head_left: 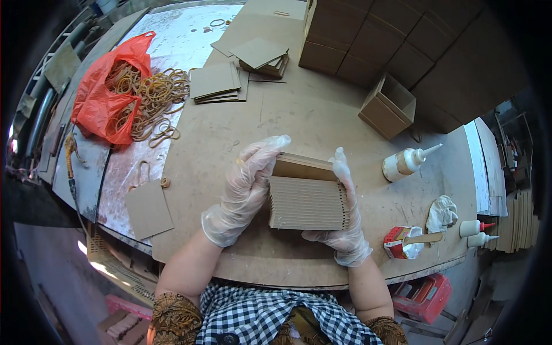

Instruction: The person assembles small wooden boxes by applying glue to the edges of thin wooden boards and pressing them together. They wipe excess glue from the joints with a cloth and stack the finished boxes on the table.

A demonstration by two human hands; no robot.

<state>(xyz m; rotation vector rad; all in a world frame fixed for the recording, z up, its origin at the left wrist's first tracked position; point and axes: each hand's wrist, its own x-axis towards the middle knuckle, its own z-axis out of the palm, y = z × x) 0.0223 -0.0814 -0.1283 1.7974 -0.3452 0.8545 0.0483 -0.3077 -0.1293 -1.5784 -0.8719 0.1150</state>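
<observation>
Between my two gloved hands is a small brown fibreboard box [309,202], tilted toward me over the near part of the table. Rows of parallel ridges cross its facing side, with a notched edge at the right, and a smooth board rises behind them. My left hand [248,175], in a clear plastic glove, is closed on the box's left side, thumb at the upper corner. My right hand [348,218], gloved likewise, wraps the right side, with fingers under the lower edge. Parts of the fingers are hidden behind the box.
Flat boards [215,81] lie stacked on the brown table [276,123]. A red plastic bag [95,115] spills rubber bands at left. To the right stand a glue bottle [402,165], an open box [386,114], a red tub [397,242] with a brush and a cloth [441,215]. Stacked boxes [391,34] rise behind.
</observation>
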